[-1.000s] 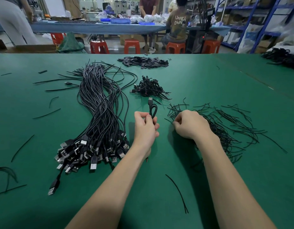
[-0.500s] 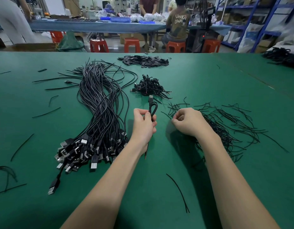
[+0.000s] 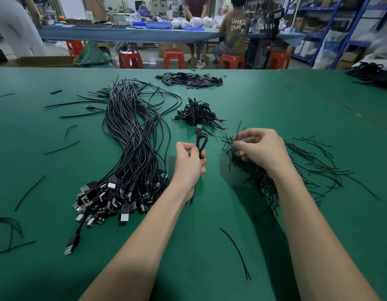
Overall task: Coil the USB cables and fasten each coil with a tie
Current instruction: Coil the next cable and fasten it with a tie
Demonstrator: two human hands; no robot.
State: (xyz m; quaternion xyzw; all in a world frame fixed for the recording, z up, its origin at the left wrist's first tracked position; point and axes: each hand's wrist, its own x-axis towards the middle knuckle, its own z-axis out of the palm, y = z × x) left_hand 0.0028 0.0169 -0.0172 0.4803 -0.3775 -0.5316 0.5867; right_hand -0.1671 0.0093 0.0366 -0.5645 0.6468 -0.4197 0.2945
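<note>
My left hand point(image 3: 189, 162) grips a coiled black USB cable point(image 3: 201, 141); its loop and plug stick up past my fingers and its bare end hangs below my wrist. My right hand point(image 3: 261, 148) is raised over the heap of black wire ties point(image 3: 297, 168) and pinches one tie point(image 3: 238, 132) between thumb and fingertips. A big bundle of loose USB cables point(image 3: 131, 148) lies to the left, plugs toward me. A small pile of tied coils point(image 3: 197, 114) sits just beyond my hands.
Stray ties lie scattered on the green table point(image 3: 275, 101), one near my right forearm point(image 3: 236, 253). A heap of flat black pieces point(image 3: 190, 79) sits at the far edge. People, red stools and blue shelving stand beyond the table.
My right hand rose from the tie heap and now pinches a single tie. My left hand shifted slightly away from me with the coil.
</note>
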